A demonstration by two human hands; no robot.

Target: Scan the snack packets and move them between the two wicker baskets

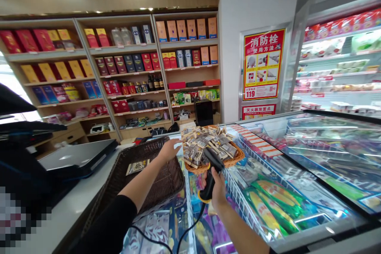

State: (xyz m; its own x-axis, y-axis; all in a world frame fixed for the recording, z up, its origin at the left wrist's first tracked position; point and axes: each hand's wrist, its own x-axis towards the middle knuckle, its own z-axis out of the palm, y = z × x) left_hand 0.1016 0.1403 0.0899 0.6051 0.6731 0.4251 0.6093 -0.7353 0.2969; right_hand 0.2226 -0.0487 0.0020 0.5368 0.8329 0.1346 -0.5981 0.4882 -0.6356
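Note:
My right hand (218,190) grips a black corded barcode scanner (212,170), its head aimed at a light wicker basket (235,158) heaped with small wrapped snack packets (205,143). My left hand (170,149) reaches to the left edge of that heap, fingers curled toward the packets; whether it holds one is hidden. Just below my left forearm sits a dark brown wicker basket (160,184) with one flat packet (137,166) lying inside. Both baskets rest on top of a glass-lidded chest freezer (300,190).
A white counter (68,210) at left carries a closed grey laptop (77,158) and a black till. Shelves of boxed goods and bottles (131,71) fill the back wall. A red fire-hydrant poster (263,64) and an open chiller (339,63) stand at right.

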